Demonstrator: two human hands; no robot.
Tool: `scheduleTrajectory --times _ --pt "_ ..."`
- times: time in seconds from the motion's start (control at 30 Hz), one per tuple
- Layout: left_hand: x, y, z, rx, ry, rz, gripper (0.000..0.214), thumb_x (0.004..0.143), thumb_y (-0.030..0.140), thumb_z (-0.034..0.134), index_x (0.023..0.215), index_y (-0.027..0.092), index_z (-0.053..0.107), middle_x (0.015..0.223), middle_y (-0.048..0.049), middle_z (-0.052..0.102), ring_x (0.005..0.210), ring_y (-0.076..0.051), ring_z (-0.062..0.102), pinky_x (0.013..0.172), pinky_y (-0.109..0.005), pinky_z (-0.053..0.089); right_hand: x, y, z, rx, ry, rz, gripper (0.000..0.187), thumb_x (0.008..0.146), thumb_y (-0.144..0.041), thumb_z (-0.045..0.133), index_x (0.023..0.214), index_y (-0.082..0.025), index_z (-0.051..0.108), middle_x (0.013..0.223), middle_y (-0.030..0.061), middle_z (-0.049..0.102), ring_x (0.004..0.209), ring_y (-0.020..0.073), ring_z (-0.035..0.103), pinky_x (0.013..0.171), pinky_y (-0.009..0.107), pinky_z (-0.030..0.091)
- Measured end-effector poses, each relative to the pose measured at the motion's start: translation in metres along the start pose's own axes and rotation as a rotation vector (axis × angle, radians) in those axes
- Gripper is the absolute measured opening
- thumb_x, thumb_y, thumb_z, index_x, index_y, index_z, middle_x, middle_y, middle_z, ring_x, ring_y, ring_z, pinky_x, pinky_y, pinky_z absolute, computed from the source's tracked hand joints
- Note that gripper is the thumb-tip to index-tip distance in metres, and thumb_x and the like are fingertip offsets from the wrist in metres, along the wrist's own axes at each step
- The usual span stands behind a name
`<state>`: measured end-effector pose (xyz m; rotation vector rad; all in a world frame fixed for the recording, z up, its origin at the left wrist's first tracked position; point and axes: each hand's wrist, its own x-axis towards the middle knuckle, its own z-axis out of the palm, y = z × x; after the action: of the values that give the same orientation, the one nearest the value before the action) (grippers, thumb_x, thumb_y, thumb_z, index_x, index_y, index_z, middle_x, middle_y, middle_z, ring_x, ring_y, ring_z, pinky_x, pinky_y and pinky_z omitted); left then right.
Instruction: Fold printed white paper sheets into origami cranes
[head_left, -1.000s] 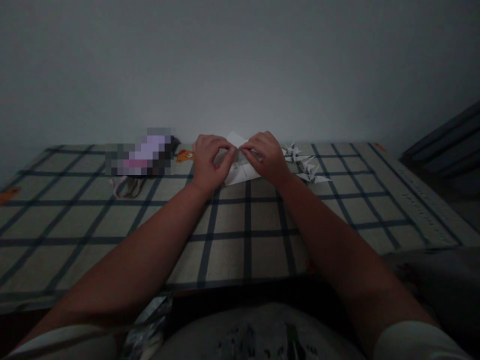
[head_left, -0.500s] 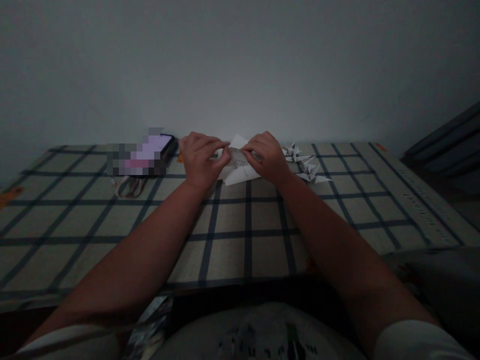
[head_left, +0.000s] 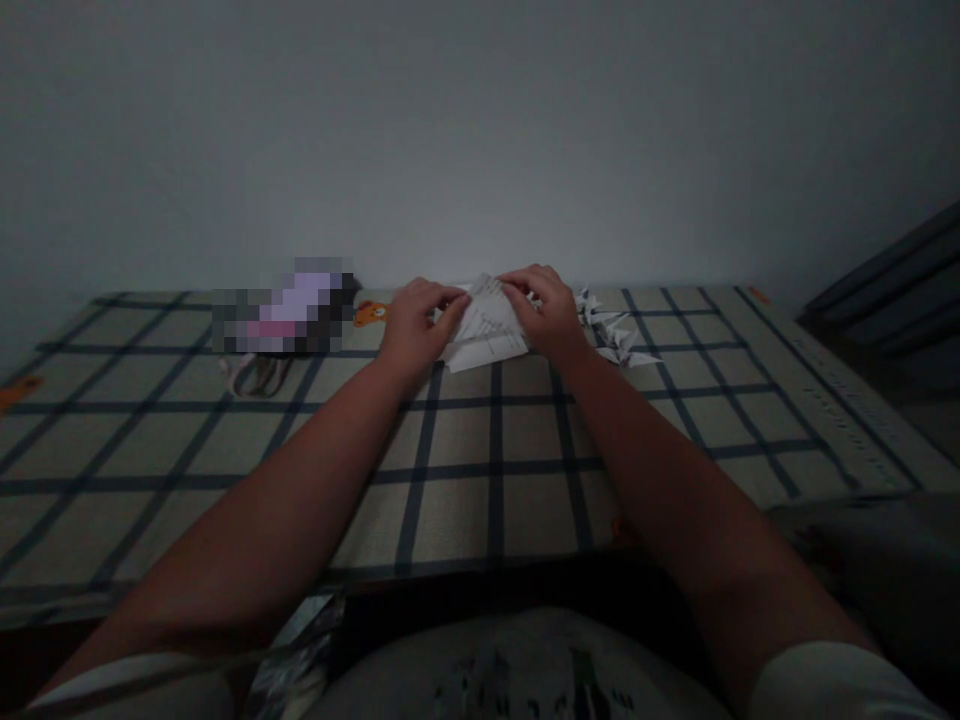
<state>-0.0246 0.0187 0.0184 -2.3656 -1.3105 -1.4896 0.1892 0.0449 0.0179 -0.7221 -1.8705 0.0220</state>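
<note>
A white sheet of folded paper (head_left: 486, 328) with faint print lies near the far edge of the checked tablecloth (head_left: 480, 450). My left hand (head_left: 415, 328) pinches its left side, fingers curled onto the upper fold. My right hand (head_left: 546, 312) grips its right side, fingers bent over the top edge. Both hands rest on the cloth with the paper between them.
Several small folded paper cranes (head_left: 611, 325) lie just right of my right hand. A blurred phone-like object (head_left: 289, 308) sits at the back left, with a looped cord (head_left: 255, 372) in front of it. A wall rises behind the table; dark furniture (head_left: 892, 290) stands at the right.
The hands have drawn slightly apart and the paper between them has opened out, showing more of its printed face. The left hand shifted a little and now holds the paper's left edge.
</note>
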Motion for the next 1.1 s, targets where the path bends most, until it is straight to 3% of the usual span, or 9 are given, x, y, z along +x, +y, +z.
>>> scheduleTrajectory --times 0.27,0.43,0.67,0.87,1.1 --pt "-0.002 0.007 0.007 -0.066 0.095 -0.180 0.025 0.092 0.041 0.064 0.087 0.021 0.077 0.083 -0.0037 0.076 0.079 -0.018 0.065 0.079 -0.033 0.049 -0.002 -0.009 -0.002 -0.253 -0.077 0.001 0.046 0.098 -0.057 0.052 0.125 -0.021 0.065 0.122 0.0134 0.064 0.118 0.0295 0.055 0.106 0.049 0.043" --pt "-0.003 0.013 0.009 -0.125 -0.008 -0.131 0.032 0.097 0.043 0.055 0.092 0.019 0.076 0.090 -0.0061 0.078 0.085 -0.019 0.068 0.084 -0.033 0.051 -0.004 -0.012 0.000 -0.293 -0.164 -0.011 0.066 0.091 -0.068 0.056 0.137 -0.022 0.061 0.128 0.0142 0.064 0.121 0.0298 0.054 0.106 0.048 0.042" --pt "-0.005 0.013 0.009 -0.085 -0.144 0.029 0.033 0.098 0.043 0.051 0.107 0.019 0.072 0.095 -0.0074 0.075 0.090 -0.020 0.066 0.086 -0.035 0.050 -0.005 -0.008 -0.001 -0.252 -0.117 -0.007 0.047 0.098 -0.056 0.053 0.128 -0.021 0.068 0.120 0.0128 0.067 0.114 0.0275 0.056 0.102 0.045 0.043" --pt "-0.003 0.005 0.005 0.163 -0.096 -0.009 0.022 0.093 0.033 0.057 0.100 0.020 0.073 0.097 -0.0085 0.076 0.096 -0.025 0.065 0.089 -0.041 0.047 0.000 -0.007 0.001 -0.157 0.044 -0.047 0.032 0.103 -0.040 0.046 0.096 -0.020 0.070 0.097 0.0097 0.065 0.097 0.0230 0.057 0.092 0.042 0.045" --pt "-0.001 0.010 0.003 0.077 -0.010 -0.070 0.023 0.096 0.036 0.058 0.103 0.021 0.074 0.095 -0.0052 0.076 0.089 -0.020 0.065 0.088 -0.037 0.048 -0.002 -0.004 0.008 -0.010 -0.026 -0.073 0.019 0.096 -0.030 0.053 0.082 -0.021 0.062 0.081 0.0050 0.067 0.082 0.0199 0.059 0.081 0.038 0.047"
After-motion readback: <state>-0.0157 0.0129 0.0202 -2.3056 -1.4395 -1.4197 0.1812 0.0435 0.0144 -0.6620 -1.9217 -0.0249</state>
